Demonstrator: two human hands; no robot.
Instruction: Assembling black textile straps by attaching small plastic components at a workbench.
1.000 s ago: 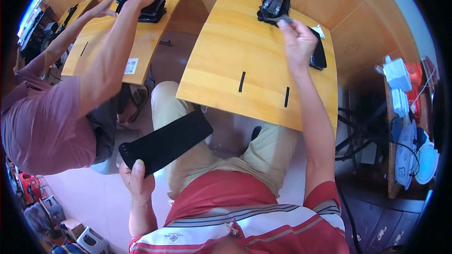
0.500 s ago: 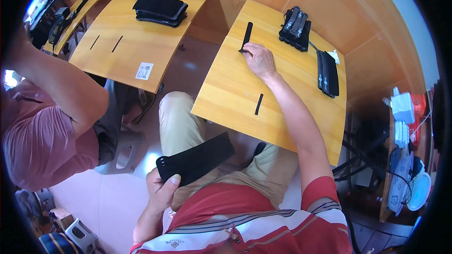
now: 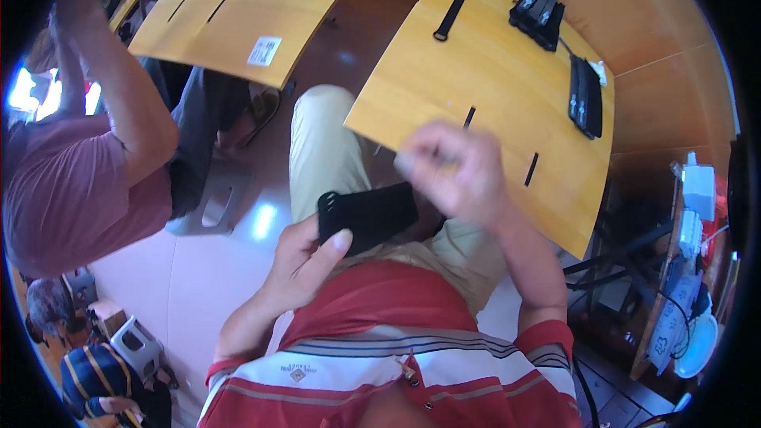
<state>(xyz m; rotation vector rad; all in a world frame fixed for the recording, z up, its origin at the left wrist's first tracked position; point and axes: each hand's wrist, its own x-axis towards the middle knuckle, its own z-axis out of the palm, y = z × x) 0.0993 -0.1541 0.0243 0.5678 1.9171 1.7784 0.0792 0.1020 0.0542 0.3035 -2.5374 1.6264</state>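
My left hand [image 3: 305,263] grips a flat black fabric band [image 3: 366,216] by its near-left end, the thumb on top. A row of small holes shows at that end. The band slants above my lap. Over the near edge of the table, just right of the band's far end, is my right hand [image 3: 460,170]; its fingers are smeared by motion, and whether they hold anything is not visible. A narrow black strap [image 3: 452,13] with a loop at its near end lies on the far left part of the table [image 3: 420,71].
Black folded bands [image 3: 538,14] and another black stack [image 3: 585,97] lie along the table's right side. Two dark narrow marks, one a short strip [image 3: 532,169], show near the front. A person [image 3: 95,174] sits at the left table [image 3: 238,40]. A cluttered shelf [image 3: 682,269] stands at right.
My right hand has left the strap on the table and come back toward the band. The left hand has lifted the band slightly up and right. The whole view has shifted.
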